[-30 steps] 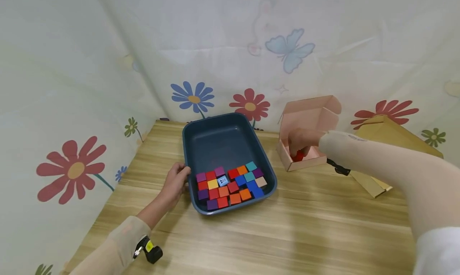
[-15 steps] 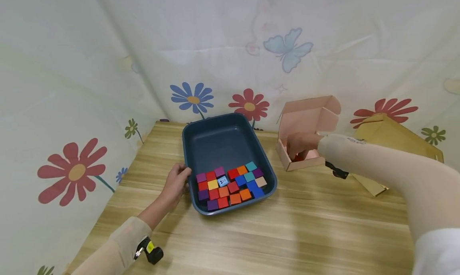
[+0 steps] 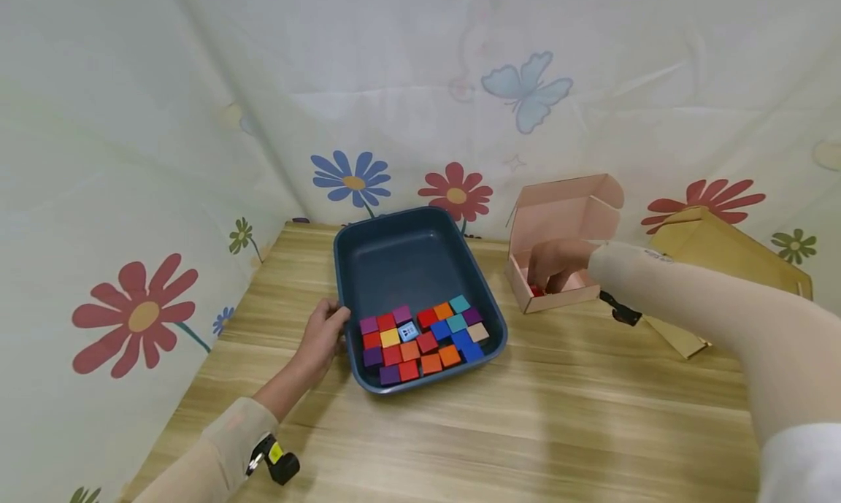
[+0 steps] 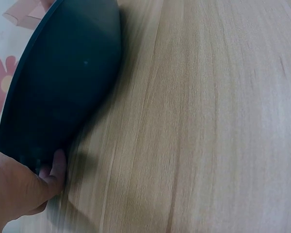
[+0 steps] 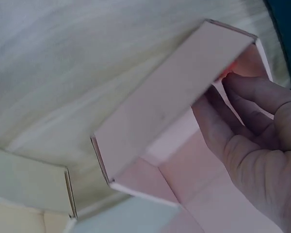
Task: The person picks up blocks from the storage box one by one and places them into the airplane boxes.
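Note:
A deep dark-blue tray (image 3: 401,262) stands on the table, with rows of small coloured blocks (image 3: 409,351) filling its near part. My left hand (image 3: 325,331) holds the tray's left side, thumb at the rim and fingers against the outer wall, as the left wrist view also shows. Over on the right, my right hand (image 3: 557,262) reaches into an open pink cardboard box (image 3: 566,296). In the right wrist view, its fingertips are right at a small red block (image 5: 228,70), partly hidden behind the box's front wall. I cannot tell whether they pinch it.
A brown cardboard box (image 3: 729,251) lies with flaps open right of the pink one, partly behind the right forearm. A curtain (image 3: 407,87) printed with flowers and a butterfly hangs at the back and left. Everything stands on a wood-grain table (image 3: 473,437).
Inside the pink box my right hand has shifted slightly, and less of the red shows beneath its fingers. My left hand, the tray and its blocks have stayed in place.

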### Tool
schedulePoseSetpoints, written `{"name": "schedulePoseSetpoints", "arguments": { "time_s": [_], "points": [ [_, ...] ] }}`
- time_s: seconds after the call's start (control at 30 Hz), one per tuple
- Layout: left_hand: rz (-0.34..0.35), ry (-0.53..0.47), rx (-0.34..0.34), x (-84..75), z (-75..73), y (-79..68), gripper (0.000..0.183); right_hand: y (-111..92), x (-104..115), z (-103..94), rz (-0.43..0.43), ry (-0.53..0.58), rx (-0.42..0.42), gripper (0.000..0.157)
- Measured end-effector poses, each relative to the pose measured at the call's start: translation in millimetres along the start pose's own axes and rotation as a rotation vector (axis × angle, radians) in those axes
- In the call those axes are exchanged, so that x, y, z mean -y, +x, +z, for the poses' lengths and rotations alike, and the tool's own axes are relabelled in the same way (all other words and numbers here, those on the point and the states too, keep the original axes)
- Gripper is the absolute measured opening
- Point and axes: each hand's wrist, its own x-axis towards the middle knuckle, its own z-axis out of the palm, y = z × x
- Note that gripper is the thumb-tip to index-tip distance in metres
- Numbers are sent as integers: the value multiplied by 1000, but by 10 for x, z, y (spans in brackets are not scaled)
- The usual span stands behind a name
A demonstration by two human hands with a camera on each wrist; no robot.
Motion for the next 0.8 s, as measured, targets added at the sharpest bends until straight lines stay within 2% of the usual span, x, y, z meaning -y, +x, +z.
{"name": "schedulePoseSetpoints", "arguments": {
  "time_s": [0.27, 0.4, 0.53, 0.7, 0.8],
  "points": [
    [-18, 28, 2, 24, 2, -45, 24, -438, 232, -90, -93, -117, -167, 31],
    [-9, 46, 10, 0, 7, -55, 25, -617, 323, -71, -213, -255, -218, 34],
    [-2, 68, 10, -28, 1, -42, 26, -798, 387, -50, -323, -331, -250, 29],
    [2, 110, -16, -49, -10, -23, 33, -917, 541, -10, -473, -451, -290, 24],
    [-9, 103, -10, -41, 3, -17, 33, -926, 666, 56, -498, -532, -311, 25]
  ]
}}
